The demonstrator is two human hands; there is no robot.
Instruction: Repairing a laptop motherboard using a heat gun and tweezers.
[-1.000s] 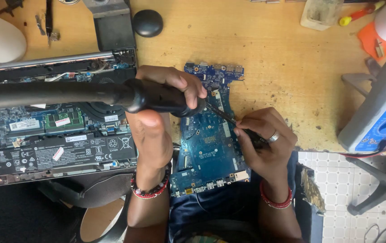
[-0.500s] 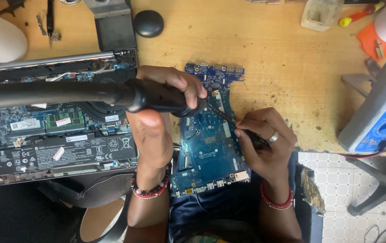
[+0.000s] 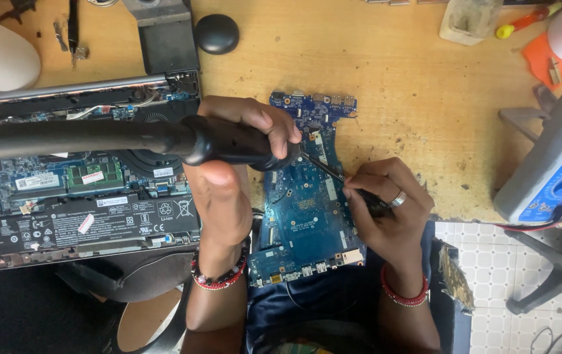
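Hot-air wand (image 3: 228, 141) lies crosswise, nozzle pointing right.

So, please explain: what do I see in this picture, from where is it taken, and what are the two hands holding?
The camera sits on the person's head and looks down at a wooden table. The left hand grips a thick black tool with a hose, its tip over a blue circuit board. The right hand holds thin black tweezers that touch the board. To the left lies an opened laptop with its insides showing. At the right edge stands a blue and grey meter.
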